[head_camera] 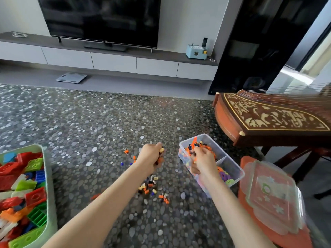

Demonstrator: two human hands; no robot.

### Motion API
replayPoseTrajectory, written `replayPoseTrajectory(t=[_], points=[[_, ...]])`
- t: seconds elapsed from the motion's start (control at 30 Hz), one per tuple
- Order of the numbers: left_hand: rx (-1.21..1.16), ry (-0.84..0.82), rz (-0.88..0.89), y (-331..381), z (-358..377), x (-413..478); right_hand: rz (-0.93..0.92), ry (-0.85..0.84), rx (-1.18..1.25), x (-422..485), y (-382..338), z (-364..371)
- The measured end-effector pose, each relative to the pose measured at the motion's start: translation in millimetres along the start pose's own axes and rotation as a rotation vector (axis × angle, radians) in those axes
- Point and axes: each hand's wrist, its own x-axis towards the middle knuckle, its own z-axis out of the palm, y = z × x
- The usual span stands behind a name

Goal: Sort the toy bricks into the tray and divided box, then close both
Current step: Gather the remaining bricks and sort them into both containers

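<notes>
Hands both clenched, as I see it: left hand (150, 158) clutches a fistful of small orange, black and cream toy bricks (161, 150) above more scattered on the pebbled floor (89, 131), right hand (203, 159) grips others inside the clear plastic divided box (226, 155) beneath it.

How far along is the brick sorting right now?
Done: the green tray is full of large bricks, and the far compartment of the divided box holds small bricks. In hand: the left hand grips a handful above the carpet; the right hand has its grip on more inside the box. Left: loose bricks on the carpet, and closing both; the clear lid lies beside the box.
</notes>
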Motion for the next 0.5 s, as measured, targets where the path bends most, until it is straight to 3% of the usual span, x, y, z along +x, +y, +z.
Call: replayPoseTrajectory(t=[0.23,0.33,0.4,0.5], points=[[0.556,0.059,0.320,24.7,111.1,31.2,0.186,-0.005,-0.387,49.6,-34.2,-32.1],[0.705,0.061,0.335,19.8,125.7,39.5,0.179,0.001,-0.330,59.8,-39.8,-35.4],[0.754,0.016,0.294,20.2,128.4,40.6,0.186,-0.008,-0.227,67.1,-41.3,-41.7],[0.674,-0.039,0.277,21.8,121.0,40.2,0.084,0.060,-0.453,73.5,-37.4,-51.9]])
